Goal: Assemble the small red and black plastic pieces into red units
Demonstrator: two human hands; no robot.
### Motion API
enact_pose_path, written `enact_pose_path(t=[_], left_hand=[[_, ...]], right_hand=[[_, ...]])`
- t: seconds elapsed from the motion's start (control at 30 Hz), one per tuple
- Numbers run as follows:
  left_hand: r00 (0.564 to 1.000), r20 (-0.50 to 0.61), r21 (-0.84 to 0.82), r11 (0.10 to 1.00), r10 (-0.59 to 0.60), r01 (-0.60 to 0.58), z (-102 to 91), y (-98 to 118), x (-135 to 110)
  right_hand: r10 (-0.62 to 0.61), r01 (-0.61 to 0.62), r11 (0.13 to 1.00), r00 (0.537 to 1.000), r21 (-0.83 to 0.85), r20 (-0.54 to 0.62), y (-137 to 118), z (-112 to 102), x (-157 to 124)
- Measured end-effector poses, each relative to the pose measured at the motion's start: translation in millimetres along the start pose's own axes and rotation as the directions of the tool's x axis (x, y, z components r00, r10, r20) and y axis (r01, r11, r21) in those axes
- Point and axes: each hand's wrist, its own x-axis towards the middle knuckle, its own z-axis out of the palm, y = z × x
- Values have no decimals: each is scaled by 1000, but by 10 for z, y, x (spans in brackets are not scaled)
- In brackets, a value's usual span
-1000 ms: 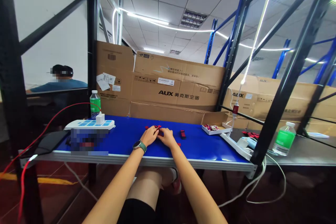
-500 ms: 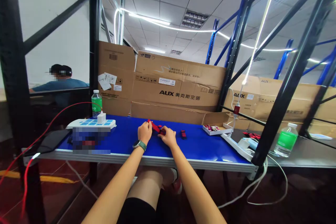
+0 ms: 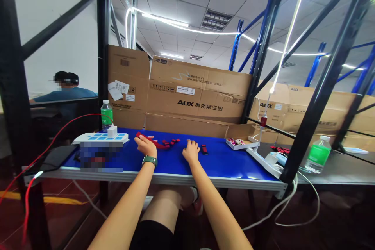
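My left hand (image 3: 147,147) is closed round one end of a red strap (image 3: 159,145), just above the blue tabletop (image 3: 172,164). The strap runs to the right from my fingers, and its other end, with dark pieces on it (image 3: 173,141), rests on the table. My right hand (image 3: 191,150) lies on the table with its fingers apart, holding nothing that I can see. Close to its right is a small red and black folded strap piece (image 3: 204,149), apart from the fingers.
On the left are a white power strip (image 3: 98,137), a green-labelled bottle (image 3: 106,115) and a blurred patch. A small open box (image 3: 241,142) with red items stands at right, beside another power strip (image 3: 265,163). Cardboard (image 3: 199,101) lines the back; a person (image 3: 64,91) sits far left.
My left hand has moved left, pulling the red strap out with it. My right hand has let go of the strap and shifted slightly right, its fingers now spread.
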Motion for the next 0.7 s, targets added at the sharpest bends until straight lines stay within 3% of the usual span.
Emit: enact_pose_path(t=[0.07, 0.17, 0.23, 0.33, 0.43, 0.57, 0.63, 0.7], left_hand=[[1000, -15, 13, 1000, -23, 23, -16, -1, 9], [997, -44, -7, 998, -63, 63, -20, -33, 42], [997, -45, -23, 997, -70, 69, -9, -78, 69], [1000, -3, 98, 995, -4, 4, 22, -171, 101], [983, 168, 365, 922, 69, -127, 56, -262, 85], [878, 478, 591, 746, -19, -306, 70, -330, -55], [840, 542, 640, 653, -11, -404, 66, -329, -139], [831, 554, 652, 596, 48, -469, 65, -293, -202]], right_hand=[[-239, 236, 970, 969, 58, 65, -71, -59, -33], [-599, 571, 801, 773, 180, 208, -162, -122, -70], [-667, 626, 745, 696, 230, 267, -194, -133, -79], [-634, 588, 773, 727, 236, 265, -190, -110, -70], [-606, 555, 792, 764, 254, 219, -151, -65, -51], [-571, 510, 811, 796, 287, 199, -119, -5, -42], [-556, 496, 820, 811, 286, 185, -126, 16, -41], [-515, 456, 843, 838, 283, 183, -140, 34, -28]])
